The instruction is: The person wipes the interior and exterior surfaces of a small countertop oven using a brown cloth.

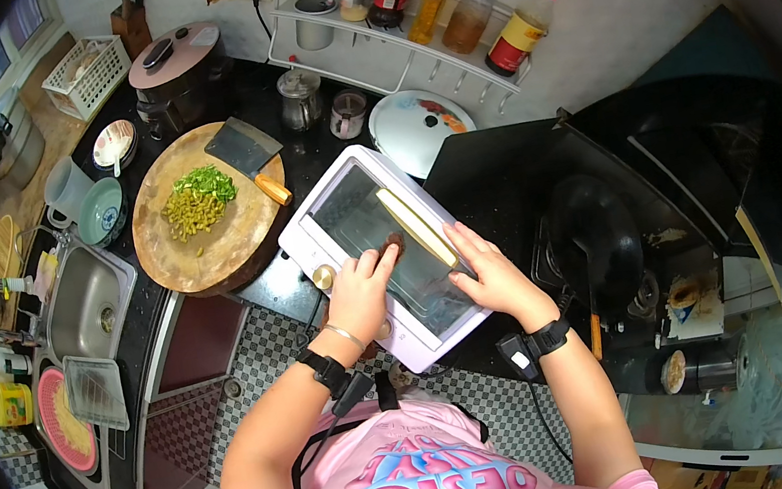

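Observation:
A white countertop oven point(407, 352) with a dark glass door point(347, 205) is directly before me. A pale gold handle point(417, 229) runs along one side of the door, and knobs such as the gold one point(324, 277) line the opposite side. My left hand point(360, 294) presses a small brown scouring pad point(393, 246) against the glass, its fingertips partly covering it. With fingers over the oven's right edge and thumb by the handle's lower end, my right hand point(498, 274) grips the oven. What supports the oven is largely hidden.
Chopped greens point(208, 184) and a cleaver point(244, 149) lie on a round wooden chopping board point(233, 256) at left. Beyond are a sink point(78, 306) and a green bowl point(102, 212). A wok point(592, 245) sits right; bottles stand on a wall rack point(398, 35).

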Tool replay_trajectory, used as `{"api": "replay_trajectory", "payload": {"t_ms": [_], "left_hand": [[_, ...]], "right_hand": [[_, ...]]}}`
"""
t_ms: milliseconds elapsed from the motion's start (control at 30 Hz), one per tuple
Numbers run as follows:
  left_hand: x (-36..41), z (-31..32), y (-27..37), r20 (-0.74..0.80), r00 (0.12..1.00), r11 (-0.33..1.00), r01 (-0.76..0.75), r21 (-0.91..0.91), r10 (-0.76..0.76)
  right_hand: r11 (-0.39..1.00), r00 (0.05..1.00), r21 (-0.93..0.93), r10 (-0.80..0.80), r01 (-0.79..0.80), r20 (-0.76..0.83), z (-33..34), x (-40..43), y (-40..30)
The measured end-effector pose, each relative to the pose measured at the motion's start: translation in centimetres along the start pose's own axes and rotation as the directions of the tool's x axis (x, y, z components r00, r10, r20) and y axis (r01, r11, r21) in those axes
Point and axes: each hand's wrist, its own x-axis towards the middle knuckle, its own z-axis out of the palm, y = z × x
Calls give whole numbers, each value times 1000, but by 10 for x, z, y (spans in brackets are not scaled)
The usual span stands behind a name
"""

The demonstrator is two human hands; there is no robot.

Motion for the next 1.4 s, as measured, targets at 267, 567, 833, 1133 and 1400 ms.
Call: {"api": "replay_trajectory", "payload": {"t_ms": [267,567,833,1133,1400], "left_hand": [[-14,9,18,154,969,981,-194,-18,194],[-17,10,21,175,944,960,-276,-53,281],[1,8,17,134,984,991,-127,47,120],[-14,11,3,141,910,919,-395,5,390],[2,12,11,39,988,977,-156,142,152]], "right_hand": [[999,1000,23,-26,26,-16,3,2,4],[1000,999,7,-20,20,-26,4,1,4],[999,999,30,-10,11,-35,4,2,0],[1000,999,17,-14,15,-44,4,0,1],[1000,998,-23,-11,9,-66,4,1,-4]]}}
